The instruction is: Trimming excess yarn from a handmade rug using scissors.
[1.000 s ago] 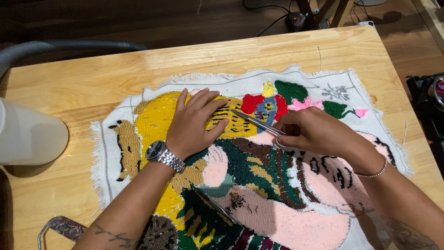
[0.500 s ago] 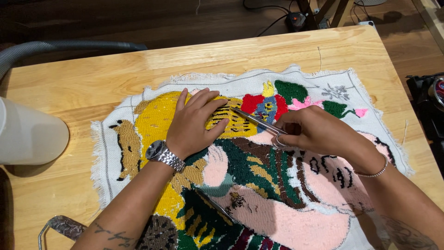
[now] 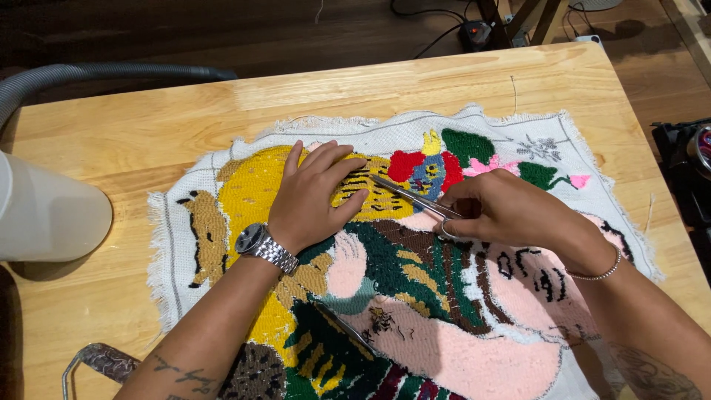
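A shaggy tufted rug (image 3: 415, 296), patched in yellow, green, pink and red yarn with a frayed white canvas border, lies flat on the pale wooden worktop (image 3: 148, 126). The left hand (image 3: 315, 196) presses palm-down on the yellow pile, fingers spread and released, a metal-link watch (image 3: 261, 246) at the wrist. The right hand (image 3: 503, 211) grips slim steel scissors (image 3: 411, 196), blades angled low over the striped tufts. A ribbed grey hose (image 3: 111, 74) curves along the worktop's far-left edge.

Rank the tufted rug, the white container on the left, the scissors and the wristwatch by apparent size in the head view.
1. tufted rug, by far the largest.
2. white container, partly cut off by the frame.
3. scissors, partly hidden in the right hand.
4. wristwatch.
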